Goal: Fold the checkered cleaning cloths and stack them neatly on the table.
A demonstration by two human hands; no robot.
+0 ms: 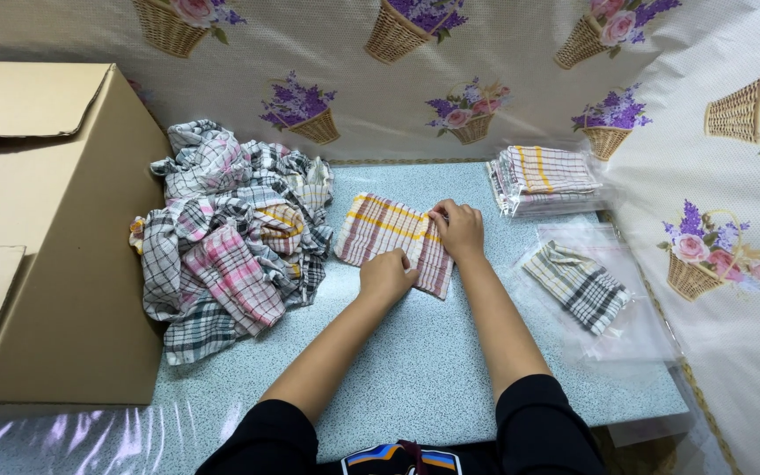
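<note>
Checked cotton was under both our hands: a folded cloth (390,241) with yellow and brown stripes lay flat on the speckled table (415,369), near its middle. Our left hand (387,276) was curled into a loose fist and pressed on the near edge of the cloth, not really gripping it. Our right hand (459,229) rested on the right end with the fingers bent down on the fold; whether it pinched the fabric, we could not tell.

To the left, a loose pile (226,237) of unfolded cloths lay touching a cardboard box (54,237). At the far right stood a stack (543,180) of packed cloths, and nearer to us one bagged cloth (578,283) lay on clear bags (635,325).

We judged some small risks. Because the left hand only pressed, the fold could open or slip crooked if either hand lifted. The pile was just beside the cloth, so a loose corner could be caught and dragged. The clear bags looked slippery and lay close to the table edge; a brush of our right arm could push them off.
</note>
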